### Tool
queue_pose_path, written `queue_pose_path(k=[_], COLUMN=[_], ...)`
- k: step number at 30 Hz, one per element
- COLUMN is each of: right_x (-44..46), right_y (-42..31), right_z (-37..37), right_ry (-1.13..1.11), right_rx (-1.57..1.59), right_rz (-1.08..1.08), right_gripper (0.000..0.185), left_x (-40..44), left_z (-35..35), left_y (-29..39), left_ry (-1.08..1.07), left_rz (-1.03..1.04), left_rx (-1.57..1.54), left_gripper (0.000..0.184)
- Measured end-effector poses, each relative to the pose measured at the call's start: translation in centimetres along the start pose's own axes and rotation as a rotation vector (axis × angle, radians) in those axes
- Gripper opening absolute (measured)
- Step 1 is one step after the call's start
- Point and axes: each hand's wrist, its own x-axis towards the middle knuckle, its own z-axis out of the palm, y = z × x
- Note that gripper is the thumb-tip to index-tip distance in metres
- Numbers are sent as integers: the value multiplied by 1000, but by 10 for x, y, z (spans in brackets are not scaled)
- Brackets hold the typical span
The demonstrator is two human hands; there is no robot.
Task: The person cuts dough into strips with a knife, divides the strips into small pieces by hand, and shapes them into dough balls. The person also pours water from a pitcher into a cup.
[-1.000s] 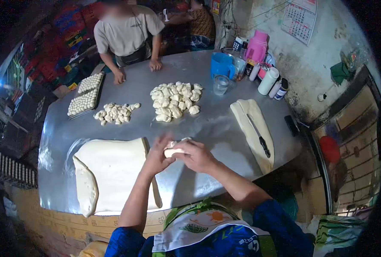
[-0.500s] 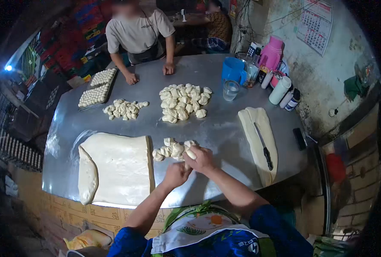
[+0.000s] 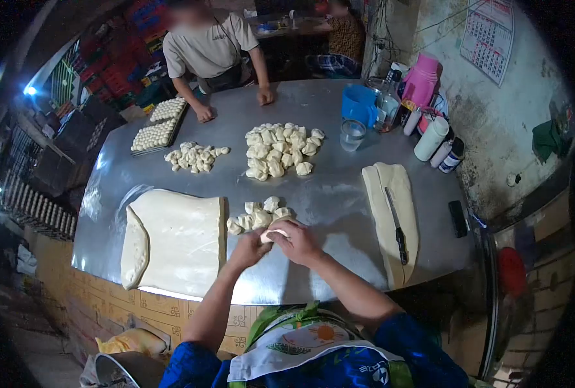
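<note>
Left hand (image 3: 250, 250) and right hand (image 3: 298, 243), fingers curled tight round the dough (image 3: 272, 235) over the bench (image 3: 336, 207) at six o'clock! Lumps (image 3: 261, 218) crowd just beyond, eleven o'clock. Uneven tugging could tear it; a slip might stick it to them.

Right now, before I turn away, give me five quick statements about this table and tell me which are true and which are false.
1. The left hand and right hand both grip one piece of dough. True.
2. The wide dough sheet lies to the left of those hands. True.
3. The knife lies on that sheet. False: it lies on the long dough strip at the right.
4. The clear cup stands on the near side of the blue jug. True.
5. The co-worker is lifting a tray overhead. False: the co-worker's hands rest on the table.
</note>
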Motion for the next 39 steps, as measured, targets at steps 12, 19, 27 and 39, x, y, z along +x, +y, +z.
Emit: queue_pose_path(k=[12,19,27,39], right_x=[29,46,28,178], right_y=[3,66,81,102], right_z=[30,45,55,12], right_ry=[389,221,9,410], right_rx=[-1,-333,-418,20], right_rz=[5,634,563,356], right_gripper=[31,45,91,98], left_x=[12,18,23,214], left_z=[-14,-26,-64,-91], left_y=[-48,27,-229,-135], left_ry=[-342,-696,-455,-477], left_rz=[-144,411,-219,-101], left_rx=[148,-194,473,-222], left_gripper=[24,23,47,61])
